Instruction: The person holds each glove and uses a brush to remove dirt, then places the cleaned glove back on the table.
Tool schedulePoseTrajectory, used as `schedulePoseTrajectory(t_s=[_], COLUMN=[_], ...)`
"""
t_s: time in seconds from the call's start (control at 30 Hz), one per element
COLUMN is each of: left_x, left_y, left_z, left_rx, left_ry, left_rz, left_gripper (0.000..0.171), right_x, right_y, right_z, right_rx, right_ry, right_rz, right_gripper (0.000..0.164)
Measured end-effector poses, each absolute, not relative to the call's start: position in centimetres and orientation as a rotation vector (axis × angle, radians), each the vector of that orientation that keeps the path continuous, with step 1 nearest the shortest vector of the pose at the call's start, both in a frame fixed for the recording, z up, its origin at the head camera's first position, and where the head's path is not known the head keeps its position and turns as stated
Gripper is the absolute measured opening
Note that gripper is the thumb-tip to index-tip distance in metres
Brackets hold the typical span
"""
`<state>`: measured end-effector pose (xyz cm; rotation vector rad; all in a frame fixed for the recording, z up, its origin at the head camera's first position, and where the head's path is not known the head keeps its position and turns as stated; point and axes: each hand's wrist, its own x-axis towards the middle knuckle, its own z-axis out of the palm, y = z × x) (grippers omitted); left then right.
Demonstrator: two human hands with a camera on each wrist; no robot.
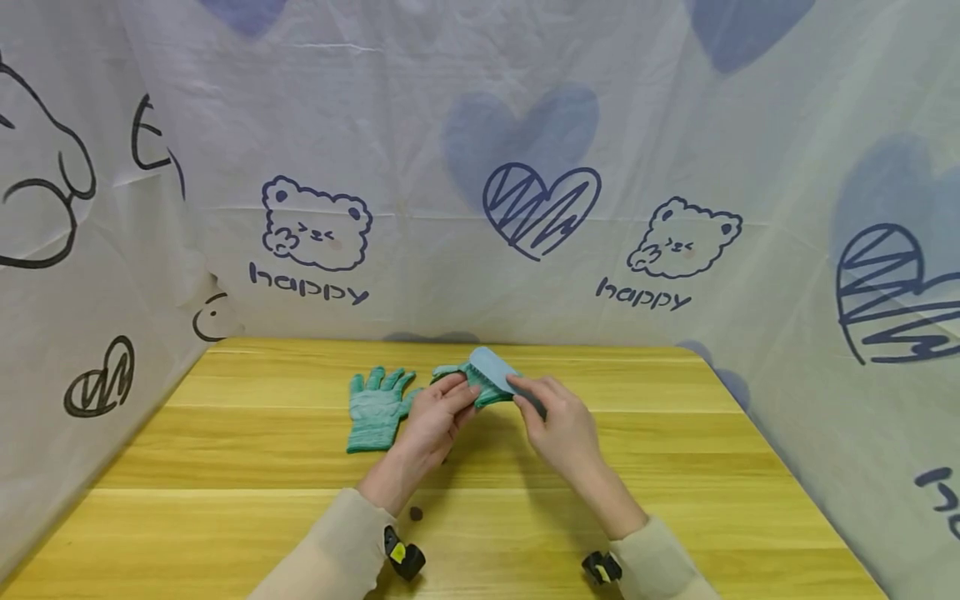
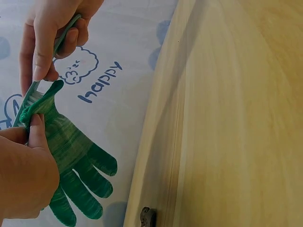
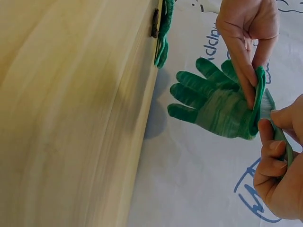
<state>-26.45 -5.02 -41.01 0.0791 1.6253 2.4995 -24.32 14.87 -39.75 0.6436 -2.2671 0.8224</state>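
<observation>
My left hand (image 1: 435,417) pinches a green knit glove (image 2: 71,144) at its cuff, thumb on top. In the wrist views the glove's fingers (image 3: 189,97) point away from the cuff, spread apart. My right hand (image 1: 562,429) grips a light blue brush (image 1: 491,369) by its handle, thumb and fingers around it. The brush's bristles (image 3: 268,105) face the glove's cuff, right at the fabric. A second green glove (image 1: 375,412) lies flat on the table to the left of my left hand, fingers toward the back.
The wooden table (image 1: 247,467) meets a white cloth backdrop (image 1: 420,250) printed with hearts and bears. A small dark lump (image 1: 416,513) lies on the table near my left forearm. Black wrist devices (image 1: 405,557) sit at both sleeves.
</observation>
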Motion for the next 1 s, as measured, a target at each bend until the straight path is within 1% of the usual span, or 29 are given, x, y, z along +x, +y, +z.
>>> schedulePoseTrajectory(t_s=[1.0], left_x=[-26.54], left_y=[-5.03], left_z=[-41.00], left_rx=[0.085], left_ry=[1.635], left_rz=[2.474], left_gripper=[0.063], right_x=[-24.78], right_y=[15.45], right_z=[-39.94], right_rx=[0.535], right_ry=[-2.288], right_rz=[0.814], right_gripper=[0.029])
